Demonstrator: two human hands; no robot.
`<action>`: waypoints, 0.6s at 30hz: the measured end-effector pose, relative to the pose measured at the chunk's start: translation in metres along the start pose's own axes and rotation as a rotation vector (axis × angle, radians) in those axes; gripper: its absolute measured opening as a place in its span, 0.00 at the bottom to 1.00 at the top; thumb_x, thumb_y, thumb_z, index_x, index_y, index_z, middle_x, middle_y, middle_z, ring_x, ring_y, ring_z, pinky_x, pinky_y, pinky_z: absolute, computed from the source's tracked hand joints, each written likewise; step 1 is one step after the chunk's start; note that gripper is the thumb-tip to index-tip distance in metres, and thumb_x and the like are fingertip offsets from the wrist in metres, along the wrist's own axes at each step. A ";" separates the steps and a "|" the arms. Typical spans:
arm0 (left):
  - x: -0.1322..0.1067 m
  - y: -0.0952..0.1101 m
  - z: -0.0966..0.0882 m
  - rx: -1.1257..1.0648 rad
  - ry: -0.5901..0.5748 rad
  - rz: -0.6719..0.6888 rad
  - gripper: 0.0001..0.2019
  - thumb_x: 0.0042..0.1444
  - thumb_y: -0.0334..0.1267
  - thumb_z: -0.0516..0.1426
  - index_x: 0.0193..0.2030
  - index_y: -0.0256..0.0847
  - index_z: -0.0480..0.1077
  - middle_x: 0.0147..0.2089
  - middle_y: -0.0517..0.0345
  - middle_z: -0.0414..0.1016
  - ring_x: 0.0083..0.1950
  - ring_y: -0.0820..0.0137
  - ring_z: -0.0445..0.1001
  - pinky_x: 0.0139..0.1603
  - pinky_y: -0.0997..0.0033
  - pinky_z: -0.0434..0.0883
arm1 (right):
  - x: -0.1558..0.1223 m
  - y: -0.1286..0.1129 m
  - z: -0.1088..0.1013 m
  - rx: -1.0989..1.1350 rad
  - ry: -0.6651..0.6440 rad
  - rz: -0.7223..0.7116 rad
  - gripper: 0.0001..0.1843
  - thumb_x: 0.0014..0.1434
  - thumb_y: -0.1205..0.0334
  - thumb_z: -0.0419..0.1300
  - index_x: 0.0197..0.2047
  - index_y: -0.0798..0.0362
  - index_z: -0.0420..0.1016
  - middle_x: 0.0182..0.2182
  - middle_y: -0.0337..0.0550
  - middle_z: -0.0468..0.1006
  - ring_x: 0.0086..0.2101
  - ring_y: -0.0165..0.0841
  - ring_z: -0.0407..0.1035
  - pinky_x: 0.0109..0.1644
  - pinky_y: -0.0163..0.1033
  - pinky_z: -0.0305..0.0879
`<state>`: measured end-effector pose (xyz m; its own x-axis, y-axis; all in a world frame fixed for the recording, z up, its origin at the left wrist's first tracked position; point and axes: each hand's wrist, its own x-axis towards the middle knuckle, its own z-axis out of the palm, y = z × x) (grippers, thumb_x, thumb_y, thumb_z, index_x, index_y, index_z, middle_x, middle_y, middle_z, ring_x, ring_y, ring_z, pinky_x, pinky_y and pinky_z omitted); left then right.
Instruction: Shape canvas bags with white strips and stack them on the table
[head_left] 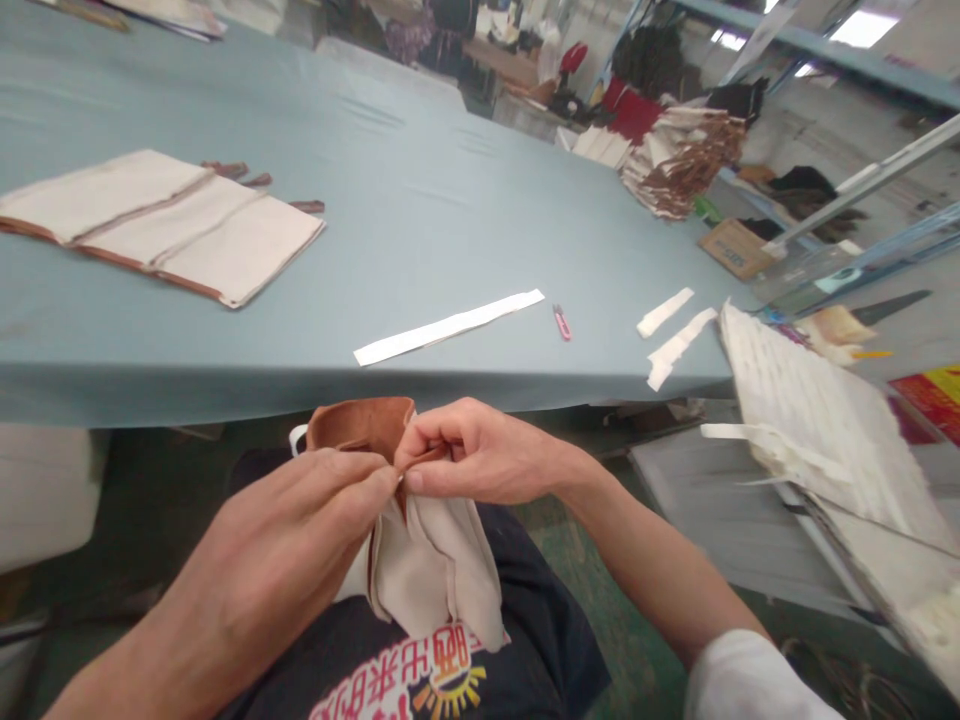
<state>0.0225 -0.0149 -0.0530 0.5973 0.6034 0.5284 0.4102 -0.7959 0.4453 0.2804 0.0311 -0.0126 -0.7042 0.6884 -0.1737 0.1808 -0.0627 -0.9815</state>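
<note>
A cream cloth bag (442, 565) with a brown suede top rests on my lap, below the table's front edge. My left hand (296, 540) is closed on the bag's brown rim, fingers pinching it from the left. My right hand (469, 455) is closed too, thumb and fingers pinching a thin brown strip at the bag's mouth. The fingertips of both hands meet at the same spot on the rim.
On the blue-grey table (420, 200) lie a stack of flat cream bags (172, 225), a long white strip (450, 326), a small red snipper (561, 322) and short white strips (675, 335). A pile of cream pieces (817, 420) sits at right; stacked bags (679, 155) lie far back.
</note>
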 end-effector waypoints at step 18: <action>0.012 -0.001 -0.004 -0.459 -0.190 -0.582 0.14 0.72 0.51 0.64 0.37 0.48 0.83 0.33 0.65 0.85 0.33 0.70 0.82 0.33 0.79 0.76 | -0.015 -0.017 0.018 -0.612 0.034 0.029 0.02 0.68 0.68 0.66 0.41 0.52 0.78 0.37 0.40 0.84 0.38 0.33 0.74 0.45 0.39 0.62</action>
<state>0.0271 -0.0070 -0.0443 0.4983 0.8670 0.0017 0.3921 -0.2272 0.8914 0.2757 0.0090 0.0050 -0.6725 0.7160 -0.1874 0.5685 0.3376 -0.7502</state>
